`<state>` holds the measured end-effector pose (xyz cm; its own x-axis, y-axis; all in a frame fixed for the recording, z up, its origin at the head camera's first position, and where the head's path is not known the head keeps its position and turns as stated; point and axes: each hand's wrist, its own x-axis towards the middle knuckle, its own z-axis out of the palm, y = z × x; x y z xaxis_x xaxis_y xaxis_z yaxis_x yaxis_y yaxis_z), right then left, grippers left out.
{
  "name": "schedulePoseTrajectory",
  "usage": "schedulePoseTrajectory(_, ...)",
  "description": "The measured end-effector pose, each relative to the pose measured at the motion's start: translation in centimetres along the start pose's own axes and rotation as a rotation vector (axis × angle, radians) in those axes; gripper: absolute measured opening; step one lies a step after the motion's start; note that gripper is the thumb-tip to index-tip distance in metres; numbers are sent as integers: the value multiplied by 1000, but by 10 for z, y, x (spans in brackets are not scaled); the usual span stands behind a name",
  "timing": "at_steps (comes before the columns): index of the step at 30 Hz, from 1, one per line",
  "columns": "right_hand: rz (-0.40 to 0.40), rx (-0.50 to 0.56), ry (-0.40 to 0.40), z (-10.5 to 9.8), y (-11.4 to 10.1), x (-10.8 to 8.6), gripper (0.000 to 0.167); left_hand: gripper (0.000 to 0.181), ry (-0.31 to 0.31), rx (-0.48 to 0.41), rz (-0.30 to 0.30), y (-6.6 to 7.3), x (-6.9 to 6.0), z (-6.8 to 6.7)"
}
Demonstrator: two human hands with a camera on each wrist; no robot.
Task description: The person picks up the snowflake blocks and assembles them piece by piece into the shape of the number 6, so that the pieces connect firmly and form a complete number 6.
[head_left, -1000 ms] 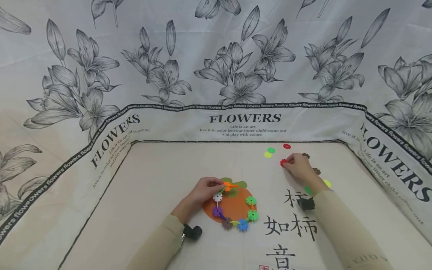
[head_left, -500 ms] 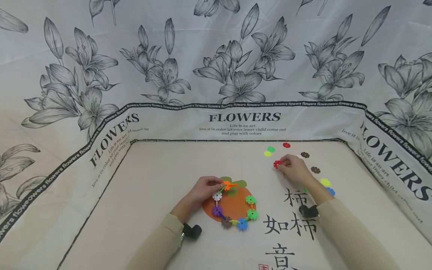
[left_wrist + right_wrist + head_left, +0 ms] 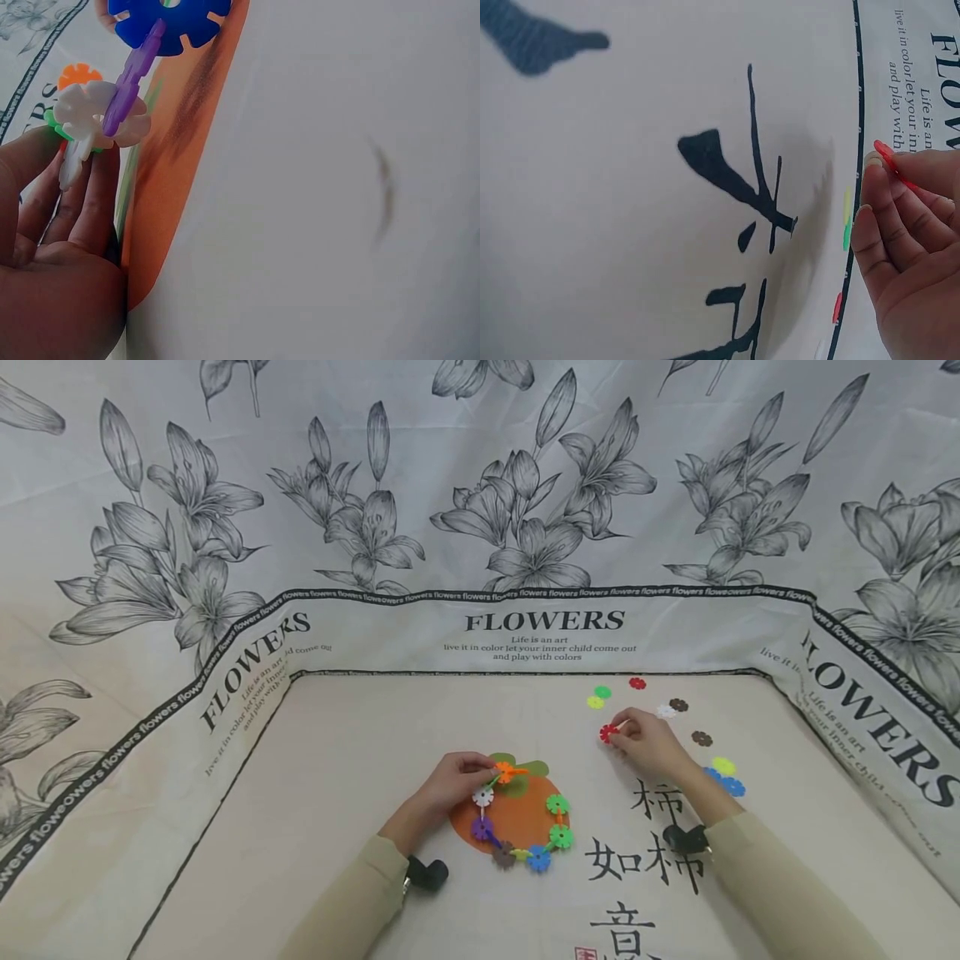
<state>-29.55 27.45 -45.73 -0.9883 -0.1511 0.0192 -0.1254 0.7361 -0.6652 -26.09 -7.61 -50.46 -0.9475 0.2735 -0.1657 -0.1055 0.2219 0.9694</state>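
Note:
A chain of notched plastic snowflake discs, linked edge to edge, curves in an open ring over the printed orange persimmon. Its blue disc point(image 3: 538, 859) lies nearest me, and two green ones form the right end. My left hand point(image 3: 450, 789) pinches the chain's upper left end, near the orange disc point(image 3: 505, 772) and white disc point(image 3: 483, 797). In the left wrist view, thumb and fingers hold it by a green disc point(image 3: 54, 120), partly hidden behind the white one. Between thumb and fingertips, my right hand point(image 3: 651, 747) holds a loose red snowflake disc point(image 3: 608, 734) above the cloth.
Several loose discs lie beyond and right of my right hand, among them a red one point(image 3: 637, 683), a yellow one point(image 3: 596, 702), a brown one point(image 3: 702, 738) and a blue one point(image 3: 733, 787). A bordered fabric wall point(image 3: 375, 639) rises at the back. Black characters point(image 3: 648, 864) are printed on the cloth.
My right hand has moved left and slightly nearer with the red disc, uncovering white, yellow and blue discs behind it. The left hand and chain stay in place.

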Motion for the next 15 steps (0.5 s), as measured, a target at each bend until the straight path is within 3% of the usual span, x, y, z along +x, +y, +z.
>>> schedulePoseTrajectory(15,-45,-15,-58,8,5,-2,25,20,0,22,-4,1,1,0)
